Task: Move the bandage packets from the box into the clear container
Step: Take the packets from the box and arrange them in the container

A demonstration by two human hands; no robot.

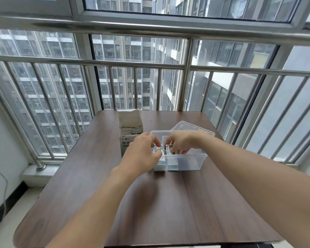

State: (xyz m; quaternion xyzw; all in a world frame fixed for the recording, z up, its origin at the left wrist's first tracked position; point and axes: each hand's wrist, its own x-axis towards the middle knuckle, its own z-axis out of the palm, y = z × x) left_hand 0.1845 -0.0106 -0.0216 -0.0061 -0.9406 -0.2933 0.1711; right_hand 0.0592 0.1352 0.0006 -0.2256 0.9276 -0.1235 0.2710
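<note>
A dark wood-grain worktop (168,203) with rounded corners spreads beneath the fingers and out toward the viewer. Just beyond the fingers, to their right, a clear lid (186,126) lies on the worktop. Farther beyond the fingers a steel railing (97,62) with upright bars crosses in front of large windows (136,51). Through the glass stand tall apartment blocks (43,77). Low to the fingers' left, a thin cable (5,185) hangs down a white wall (0,140).
</note>
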